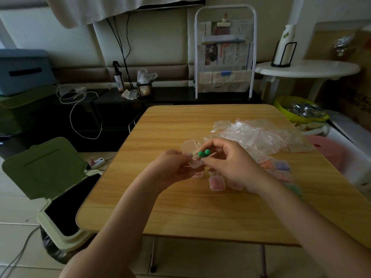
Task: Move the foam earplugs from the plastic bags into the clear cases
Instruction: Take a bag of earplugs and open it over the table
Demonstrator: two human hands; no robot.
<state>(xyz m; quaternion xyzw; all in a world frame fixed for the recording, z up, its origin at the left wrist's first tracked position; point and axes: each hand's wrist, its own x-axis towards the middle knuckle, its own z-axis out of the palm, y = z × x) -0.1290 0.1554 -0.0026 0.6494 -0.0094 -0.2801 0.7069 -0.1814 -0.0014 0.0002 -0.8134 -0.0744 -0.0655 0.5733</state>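
Two green foam earplugs (204, 153) stick out side by side between the fingertips of my right hand (228, 163), which pinches them above the wooden table (180, 207). My left hand (170, 167) holds an open clear case (188, 149) just left of the earplugs, its lid tilted up. A heap of empty small plastic bags (259, 135) with red zip strips lies behind my right hand. Several closed clear cases (215, 183) holding pink, orange and purple earplugs sit on the table under and to the right of my right hand, partly hidden.
A green pedal bin (46, 173) with its lid up stands left of the table. A dark low shelf with a spray bottle (118, 79) lies beyond. A white round side table (305, 69) and a pink stool (329, 151) are at the right.
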